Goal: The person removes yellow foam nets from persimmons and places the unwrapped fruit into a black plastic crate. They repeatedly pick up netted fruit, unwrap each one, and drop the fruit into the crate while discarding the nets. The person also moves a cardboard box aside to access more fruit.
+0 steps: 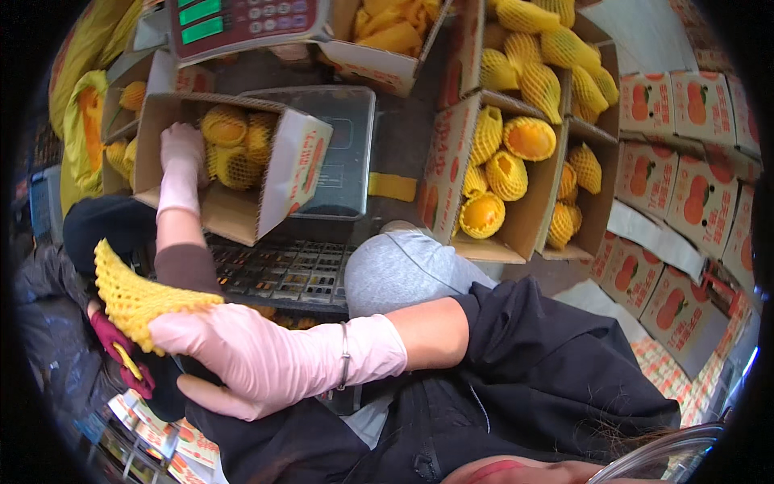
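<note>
My left hand (181, 148), in a pink glove, reaches down into an open cardboard box (233, 212). Several orange fruits in yellow foam nets (233, 142) lie to its right inside the box. The fingers point down and are partly hidden, so whether they hold anything does not show. My right hand (242, 351), also in a pink glove with a thin band at the wrist, crosses in front of my body. Between its fingers is a yellow foam net sleeve (136, 296), which sticks out to the left. Its inside cannot be seen.
A digital scale (248, 27) stands at the top, with a clear plastic lid (341, 151) below. Boxes of netted fruit (505, 169) stand to the right, printed cartons (689, 163) beyond. At left, another person's magenta-gloved hands (118, 339) hold something yellow. A black plastic crate (290, 272) lies below.
</note>
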The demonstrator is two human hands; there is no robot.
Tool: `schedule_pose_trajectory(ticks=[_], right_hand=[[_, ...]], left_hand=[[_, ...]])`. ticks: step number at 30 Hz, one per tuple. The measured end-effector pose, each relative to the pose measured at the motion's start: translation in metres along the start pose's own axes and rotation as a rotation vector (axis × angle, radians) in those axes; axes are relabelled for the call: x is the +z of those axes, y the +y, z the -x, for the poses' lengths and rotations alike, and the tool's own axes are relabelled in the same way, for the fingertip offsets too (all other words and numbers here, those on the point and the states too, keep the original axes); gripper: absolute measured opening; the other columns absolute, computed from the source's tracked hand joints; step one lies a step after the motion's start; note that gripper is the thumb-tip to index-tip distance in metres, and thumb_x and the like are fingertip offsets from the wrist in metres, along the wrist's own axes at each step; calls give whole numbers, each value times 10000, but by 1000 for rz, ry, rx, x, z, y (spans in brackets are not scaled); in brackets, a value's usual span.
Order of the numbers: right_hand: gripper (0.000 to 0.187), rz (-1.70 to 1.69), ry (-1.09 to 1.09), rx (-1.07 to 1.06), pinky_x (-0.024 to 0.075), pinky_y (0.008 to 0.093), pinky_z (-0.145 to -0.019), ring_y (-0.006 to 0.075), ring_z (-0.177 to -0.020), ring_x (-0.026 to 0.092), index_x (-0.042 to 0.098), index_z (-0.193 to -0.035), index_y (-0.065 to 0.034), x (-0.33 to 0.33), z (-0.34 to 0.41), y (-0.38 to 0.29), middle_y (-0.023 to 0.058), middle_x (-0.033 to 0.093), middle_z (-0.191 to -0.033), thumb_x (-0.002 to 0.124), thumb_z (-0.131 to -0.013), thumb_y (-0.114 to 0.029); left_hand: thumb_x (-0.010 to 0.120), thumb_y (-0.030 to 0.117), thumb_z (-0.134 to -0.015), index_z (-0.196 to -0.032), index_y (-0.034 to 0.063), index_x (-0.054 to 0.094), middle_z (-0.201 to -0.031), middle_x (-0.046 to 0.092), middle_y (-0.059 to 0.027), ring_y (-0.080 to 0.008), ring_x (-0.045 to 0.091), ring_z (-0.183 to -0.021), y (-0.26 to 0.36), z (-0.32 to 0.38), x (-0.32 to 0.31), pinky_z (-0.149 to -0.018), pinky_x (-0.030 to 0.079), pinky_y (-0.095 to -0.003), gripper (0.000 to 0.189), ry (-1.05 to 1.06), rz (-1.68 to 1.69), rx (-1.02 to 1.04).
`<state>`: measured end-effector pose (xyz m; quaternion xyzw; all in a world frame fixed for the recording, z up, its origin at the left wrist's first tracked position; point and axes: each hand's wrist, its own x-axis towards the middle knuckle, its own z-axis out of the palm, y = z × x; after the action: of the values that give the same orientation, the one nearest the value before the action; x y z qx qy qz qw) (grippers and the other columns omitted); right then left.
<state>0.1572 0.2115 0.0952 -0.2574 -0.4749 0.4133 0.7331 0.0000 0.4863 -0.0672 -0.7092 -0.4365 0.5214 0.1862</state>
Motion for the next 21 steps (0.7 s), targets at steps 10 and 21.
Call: schedule_pose_trajectory(ticks=[10,21], right_hand=[[407,-211,-84,-152,481,407,-606,394,-735,589,461,-1056,-65,6,2,-24,170,558,-857,646,-696,-31],[216,-238,-630,-269,540,405,-642,341,-797,656,598,-941,-94,18,66,-60,122,643,-869,639,-729,-109]], left_hand=[[699,125,-785,-1284,68,450,-1249,549,-125,-269,583,-1126,-36,162,-18,-933,517,-410,561,1063,1478,-532],[815,283,-687,-1199,24,526,-1103,603,-156,-249,609,-1056,157,268,-210,-923,482,-356,643,642,1842,416]])
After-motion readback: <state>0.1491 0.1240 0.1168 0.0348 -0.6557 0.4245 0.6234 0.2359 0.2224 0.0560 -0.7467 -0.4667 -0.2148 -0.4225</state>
